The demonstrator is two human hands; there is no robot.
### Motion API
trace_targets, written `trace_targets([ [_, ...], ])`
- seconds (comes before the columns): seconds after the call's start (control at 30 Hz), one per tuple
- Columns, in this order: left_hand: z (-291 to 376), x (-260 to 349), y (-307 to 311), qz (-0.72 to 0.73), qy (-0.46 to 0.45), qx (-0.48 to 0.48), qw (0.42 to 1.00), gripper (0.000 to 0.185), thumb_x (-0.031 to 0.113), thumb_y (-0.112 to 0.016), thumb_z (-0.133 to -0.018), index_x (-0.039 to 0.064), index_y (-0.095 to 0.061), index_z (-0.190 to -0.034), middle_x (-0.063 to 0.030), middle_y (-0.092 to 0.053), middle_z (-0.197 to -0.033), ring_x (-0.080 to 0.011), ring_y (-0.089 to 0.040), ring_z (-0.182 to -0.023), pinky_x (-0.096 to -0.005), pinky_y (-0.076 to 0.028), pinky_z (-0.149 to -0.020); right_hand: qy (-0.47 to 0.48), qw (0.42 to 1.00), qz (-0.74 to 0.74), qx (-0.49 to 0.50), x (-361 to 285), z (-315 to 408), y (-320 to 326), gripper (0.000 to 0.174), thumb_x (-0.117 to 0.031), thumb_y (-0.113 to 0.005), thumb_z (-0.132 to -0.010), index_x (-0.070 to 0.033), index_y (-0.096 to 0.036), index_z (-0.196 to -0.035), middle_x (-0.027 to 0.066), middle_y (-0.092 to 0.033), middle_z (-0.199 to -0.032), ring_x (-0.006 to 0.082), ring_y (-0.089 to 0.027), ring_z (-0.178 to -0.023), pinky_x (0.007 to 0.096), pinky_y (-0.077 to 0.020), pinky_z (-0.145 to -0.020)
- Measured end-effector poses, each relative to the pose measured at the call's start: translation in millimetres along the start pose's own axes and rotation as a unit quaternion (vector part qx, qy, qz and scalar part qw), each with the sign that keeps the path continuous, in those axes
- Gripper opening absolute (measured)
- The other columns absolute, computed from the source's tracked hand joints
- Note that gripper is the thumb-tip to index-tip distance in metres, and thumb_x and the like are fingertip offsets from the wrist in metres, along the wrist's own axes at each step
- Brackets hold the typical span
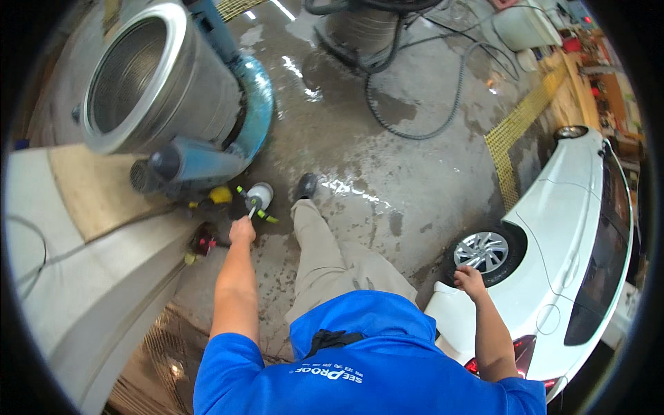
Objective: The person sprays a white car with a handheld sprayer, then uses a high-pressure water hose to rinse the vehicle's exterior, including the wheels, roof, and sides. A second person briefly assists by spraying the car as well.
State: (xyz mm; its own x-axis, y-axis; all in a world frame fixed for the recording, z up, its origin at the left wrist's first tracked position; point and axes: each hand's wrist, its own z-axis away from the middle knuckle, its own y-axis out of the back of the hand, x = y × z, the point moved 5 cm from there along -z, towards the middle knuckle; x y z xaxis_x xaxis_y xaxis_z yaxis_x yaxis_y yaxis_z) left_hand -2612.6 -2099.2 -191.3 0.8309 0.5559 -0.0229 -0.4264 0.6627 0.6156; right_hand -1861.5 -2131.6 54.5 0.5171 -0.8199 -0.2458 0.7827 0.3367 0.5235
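My left hand (243,230) is closed around the pale handle of a white pump sprayer (263,193) with bright green parts. The sprayer is at floor level beside the blue machine; whether its base touches the floor is hard to tell. My right hand (469,280) hangs out to the side with loosely bent fingers and nothing visible in it. From above, it overlaps the rear wheel (481,252) of a white car (557,228); I cannot tell whether they touch.
A steel spin-dryer drum (207,98) on a blue base (259,98) stands at left. A black hose (415,137) loops across the wet concrete floor (332,124) from a vacuum cleaner (363,31). Yellow floor grating (524,129) lies near the car. A white ledge (119,280) is at left.
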Motion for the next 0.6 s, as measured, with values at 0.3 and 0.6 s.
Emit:
trace_targets([
  [0.3,7,113,67,-0.055,0.046,-0.052,0.996,0.064,0.015,-0.062,-0.081,0.015,-0.043,-0.142,-0.0248,-0.023,-0.154,-0.0446,-0.041,-0.133,-0.0487,-0.04,-0.109,-0.013,0.994,-0.087,-0.071,-41,-33,-51,0.032,-0.019,-0.066,-0.09,0.001,-0.063,-0.115,0.0078,-0.067,-0.086,0.0159,-0.064,-0.068,0.0314,-0.0534,-0.057],
  [0.6,-61,366,122,-0.072,-0.209,-0.127,0.967,0.053,0.033,-0.067,-0.082,0.004,-0.064,-0.126,-0.0188,-0.065,-0.124,-0.0335,-0.06,-0.117,-0.0405,-0.047,-0.1,-0.138,0.961,-0.233,-0.063,4,-94,-22,0.022,-0.021,-0.066,-0.092,-0.002,-0.068,-0.102,0.009,-0.069,-0.082,0.0177,-0.064,-0.067,0.0335,-0.0521,-0.055],
])
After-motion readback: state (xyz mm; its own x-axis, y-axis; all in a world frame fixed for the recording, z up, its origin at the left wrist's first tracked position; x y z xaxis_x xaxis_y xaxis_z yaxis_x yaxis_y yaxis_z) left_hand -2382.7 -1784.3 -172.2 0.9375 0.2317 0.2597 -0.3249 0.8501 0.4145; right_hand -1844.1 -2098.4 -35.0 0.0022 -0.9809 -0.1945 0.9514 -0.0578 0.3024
